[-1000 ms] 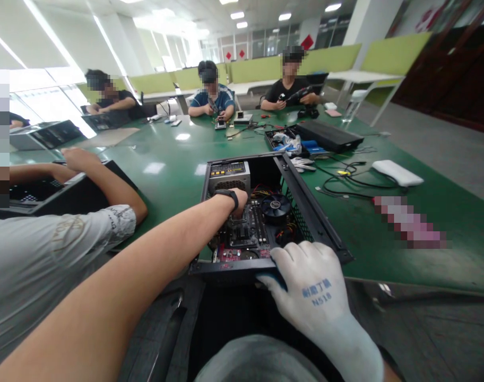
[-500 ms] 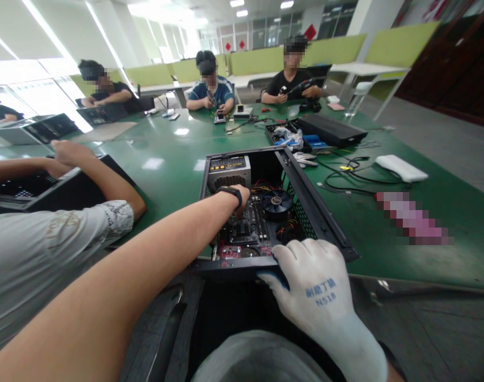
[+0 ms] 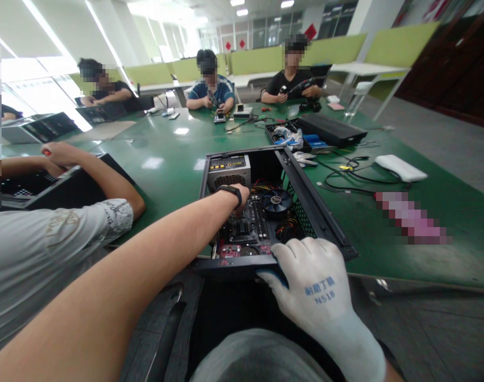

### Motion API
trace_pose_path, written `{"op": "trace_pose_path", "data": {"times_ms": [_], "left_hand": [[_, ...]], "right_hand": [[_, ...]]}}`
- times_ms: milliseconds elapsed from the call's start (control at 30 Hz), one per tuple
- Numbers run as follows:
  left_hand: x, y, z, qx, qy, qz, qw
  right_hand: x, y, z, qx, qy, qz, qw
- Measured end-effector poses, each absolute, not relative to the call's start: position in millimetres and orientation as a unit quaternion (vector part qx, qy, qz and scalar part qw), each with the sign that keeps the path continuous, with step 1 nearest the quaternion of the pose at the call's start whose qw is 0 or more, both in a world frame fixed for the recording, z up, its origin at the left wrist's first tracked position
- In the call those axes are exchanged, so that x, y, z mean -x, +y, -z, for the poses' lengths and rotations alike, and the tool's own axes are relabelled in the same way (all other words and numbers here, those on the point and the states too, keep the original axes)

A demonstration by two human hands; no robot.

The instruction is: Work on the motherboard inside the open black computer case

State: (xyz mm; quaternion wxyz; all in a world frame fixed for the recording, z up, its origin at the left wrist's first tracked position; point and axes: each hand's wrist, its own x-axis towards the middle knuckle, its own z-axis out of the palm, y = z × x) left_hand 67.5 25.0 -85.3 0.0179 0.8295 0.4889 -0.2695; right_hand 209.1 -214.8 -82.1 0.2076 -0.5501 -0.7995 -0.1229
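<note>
An open black computer case lies on its side at the table's near edge. Inside it are a motherboard, a round black fan and a boxy power supply. My left hand, bare with a black wristband, reaches down over the motherboard just in front of the power supply. Its fingers are curled downward and mostly hidden, so what they pinch does not show. My right hand, in a white glove, is closed over the near rim of the case, thumb underneath.
To the left, a co-worker's bare arms reach into another black case. Cables, a white box and a glove lie on the green table. Behind them stands a black tray. Several people sit across the table.
My hands and the case hold almost the same place. At the left, the co-worker's raised hand has shifted slightly leftward, and a small red-orange thing now shows in it.
</note>
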Motion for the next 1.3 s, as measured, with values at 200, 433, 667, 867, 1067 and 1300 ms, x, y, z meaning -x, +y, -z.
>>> {"op": "trace_pose_path", "data": {"times_ms": [200, 433, 667, 867, 1067, 1300], "left_hand": [[-69, 27, 86, -0.828, 0.488, 0.276, 0.02], [-69, 24, 84, -0.825, 0.491, 0.278, 0.019], [-71, 21, 79, -0.823, 0.49, 0.286, 0.018], [-71, 24, 81, -0.828, 0.481, 0.288, 0.015], [-72, 22, 80, -0.832, 0.47, 0.294, 0.013], [-75, 11, 70, -0.83, 0.468, 0.303, 0.002]], "right_hand": [[-210, -215, 83, 0.547, -0.801, 0.125, 0.209], [-211, -214, 83, 0.546, -0.802, 0.122, 0.21], [-210, -215, 82, 0.545, -0.803, 0.121, 0.207], [-210, -216, 80, 0.546, -0.803, 0.12, 0.205], [-209, -215, 79, 0.55, -0.803, 0.116, 0.198], [-209, -215, 78, 0.549, -0.802, 0.118, 0.203]]}}
